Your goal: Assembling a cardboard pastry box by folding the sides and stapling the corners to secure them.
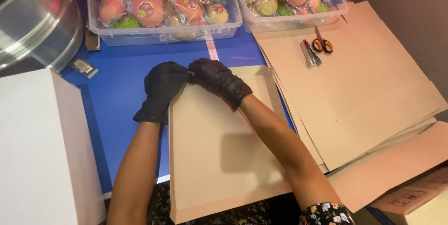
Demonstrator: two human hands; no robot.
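While both gloved hands meet at the far edge of a tan card sheet, entries as follows.

Sheet: card sheet (219, 155) lies flat on the blue tabletop (121, 85), its near edge overhanging toward the person.
Left hand: left hand (161, 90), black glove, fingers curled at the sheet's far left corner, pinching something small and pale at the edge.
Right hand: right hand (219, 79), black glove, closed on the same spot, fingertips touching the left's.
Handling, judged: sheet looks light, thin, stiff enough to stay flat yet easy to crease; smooth face may slip under gloves. Best taken by an edge or corner, thumb on top.
Stack: more card sheets (364, 94) fanned to the right, just beside the sheet.
Tools: scissors (322, 43) and a grey stapler (310, 53) lie on the stack.
Bins: two clear bins (163, 34) (298, 20) of wrapped round fruit at the far edge.
Left side: white box (42, 150); metal pot (37, 15) beyond it.
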